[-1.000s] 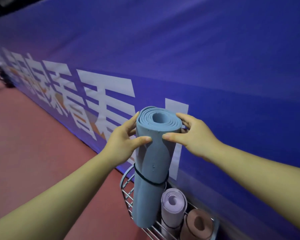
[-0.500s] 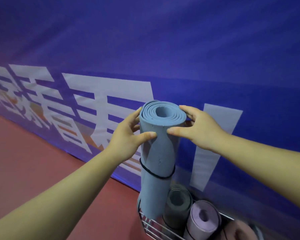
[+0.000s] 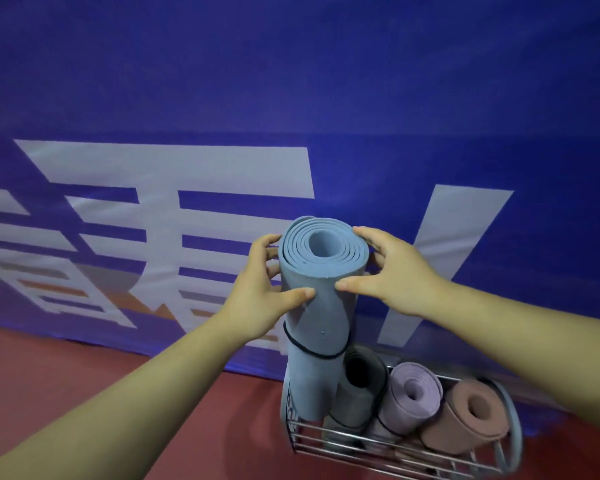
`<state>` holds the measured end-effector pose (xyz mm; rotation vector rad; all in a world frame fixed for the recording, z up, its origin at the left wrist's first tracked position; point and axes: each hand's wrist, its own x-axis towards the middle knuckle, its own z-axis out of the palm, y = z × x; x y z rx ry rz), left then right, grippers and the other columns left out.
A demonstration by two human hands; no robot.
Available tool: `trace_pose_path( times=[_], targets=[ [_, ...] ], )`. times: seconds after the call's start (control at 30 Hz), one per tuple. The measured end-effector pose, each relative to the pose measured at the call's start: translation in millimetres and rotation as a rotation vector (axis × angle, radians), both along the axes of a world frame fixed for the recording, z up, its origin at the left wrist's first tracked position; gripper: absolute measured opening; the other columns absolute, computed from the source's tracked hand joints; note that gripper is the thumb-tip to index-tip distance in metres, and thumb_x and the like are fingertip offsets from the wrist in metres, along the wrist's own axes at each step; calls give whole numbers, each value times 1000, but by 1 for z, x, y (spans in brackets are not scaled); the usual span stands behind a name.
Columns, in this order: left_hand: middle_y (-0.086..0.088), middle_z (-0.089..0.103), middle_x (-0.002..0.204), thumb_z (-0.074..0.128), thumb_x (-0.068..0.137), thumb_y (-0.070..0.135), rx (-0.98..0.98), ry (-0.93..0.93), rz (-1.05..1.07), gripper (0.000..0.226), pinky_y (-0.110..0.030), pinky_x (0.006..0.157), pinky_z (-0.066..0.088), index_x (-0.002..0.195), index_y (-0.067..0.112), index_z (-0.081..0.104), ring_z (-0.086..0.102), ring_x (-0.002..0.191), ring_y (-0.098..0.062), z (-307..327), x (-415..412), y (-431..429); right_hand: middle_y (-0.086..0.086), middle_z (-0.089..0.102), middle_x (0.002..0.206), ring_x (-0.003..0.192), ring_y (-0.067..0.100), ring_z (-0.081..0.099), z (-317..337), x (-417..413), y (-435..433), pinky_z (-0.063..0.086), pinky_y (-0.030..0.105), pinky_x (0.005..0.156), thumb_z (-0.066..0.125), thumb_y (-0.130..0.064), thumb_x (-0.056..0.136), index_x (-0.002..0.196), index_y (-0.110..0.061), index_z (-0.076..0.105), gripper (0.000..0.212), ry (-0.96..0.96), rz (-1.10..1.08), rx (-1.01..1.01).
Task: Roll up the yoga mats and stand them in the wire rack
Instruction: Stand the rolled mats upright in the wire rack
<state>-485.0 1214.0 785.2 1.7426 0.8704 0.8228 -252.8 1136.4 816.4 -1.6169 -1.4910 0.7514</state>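
While your left hand (image 3: 260,299) (9 o'clock) and right hand (image 3: 392,275) (3) clasped the upright blue mat (image 3: 317,306) near its top, its foot sat at 6, in the wire rack (image 3: 395,441).

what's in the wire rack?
Four rolled mats: blue-grey mat at the left end, top gripped by left hand and right hand, then dark grey mat, lilac mat, brown mat. Their lower ends and the floor of the wire rack are covered.

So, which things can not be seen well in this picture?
Head view only:
- Bottom end of the blue mat: blurred, partly behind the wire rack and the grey mat.
- Fingertips of the left hand: behind the roll.
- Banner lettering: cut by the left edge.
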Motion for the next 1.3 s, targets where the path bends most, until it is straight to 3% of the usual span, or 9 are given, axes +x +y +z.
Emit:
trace_pose_path(
  times=[0.1, 0.27, 0.4, 0.6, 0.7, 0.87, 0.97, 1.07, 1.3],
  targets=[
    [14, 51, 132, 88, 75, 7, -17, 32, -54, 95, -28, 83, 59, 147, 34, 31, 59, 117, 0, -11, -8, 11, -24, 62, 132, 120, 2, 61, -15, -9, 3, 54, 41, 101, 89, -60, 49, 140, -41, 49, 101, -28, -10, -20],
    [10, 40, 142, 92, 70, 17, -17, 104, -137, 101, -25, 87, 58, 142, 55, 34, 53, 125, 2, -42, -21, 15, -29, 60, 132, 124, -1, 58, -40, -22, -3, 52, 42, 103, 89, -54, 52, 129, -65, 44, 90, -83, 18, -74],
    [4, 43, 145, 92, 62, 27, -107, 136, -148, 104, -39, 97, 57, 146, 47, 33, 55, 129, -10, -72, -20, 15, -25, 54, 138, 127, -2, 52, -60, -25, -7, 46, 37, 108, 90, -52, 56, 144, -51, 38, 102, -157, 29, -110],
    [14, 47, 141, 92, 60, 33, -68, 273, -240, 104, -39, 100, 54, 143, 47, 31, 53, 129, -11, -111, -19, 8, -13, 13, 161, 143, 4, 25, -94, -25, -12, 22, 15, 111, 92, -41, 67, 162, -31, 4, 130, -325, 161, -306],
    [22, 45, 143, 92, 66, 27, -25, 273, -253, 104, -35, 104, 50, 147, 47, 30, 48, 135, -8, -123, -16, 9, -19, 23, 155, 139, 0, 28, -110, -24, -10, 29, 20, 115, 92, -38, 68, 160, -31, 11, 123, -290, 147, -274],
    [42, 28, 132, 96, 64, 31, 49, 331, -297, 120, -19, 105, 40, 127, 85, 9, 31, 134, 11, -115, -1, 29, -23, 31, 141, 129, -5, 33, -116, -11, 5, 31, 17, 106, 93, -33, 64, 156, -40, 22, 116, -259, 97, -227],
    [39, 33, 131, 95, 57, 47, 41, 319, -298, 108, -37, 105, 49, 132, 76, 22, 40, 132, -4, -114, 4, 35, -21, 39, 144, 131, 0, 39, -114, -8, 8, 38, 26, 110, 94, -33, 60, 153, -42, 27, 115, -248, 81, -183],
    [27, 34, 137, 87, 53, 62, 51, 309, -272, 107, -33, 102, 53, 138, 68, 23, 44, 133, -9, -115, 3, 36, -23, 42, 138, 127, 0, 44, -113, -5, 7, 43, 28, 105, 93, -37, 58, 150, -47, 27, 114, -254, 83, -157],
    [18, 39, 140, 95, 62, 39, 51, 302, -253, 112, -37, 104, 51, 153, 44, 29, 43, 134, -8, -129, 5, 30, -22, 38, 122, 109, 4, 53, -122, -8, 3, 54, 33, 89, 90, -39, 63, 152, -45, 24, 112, -306, 101, -164]
  ],
)
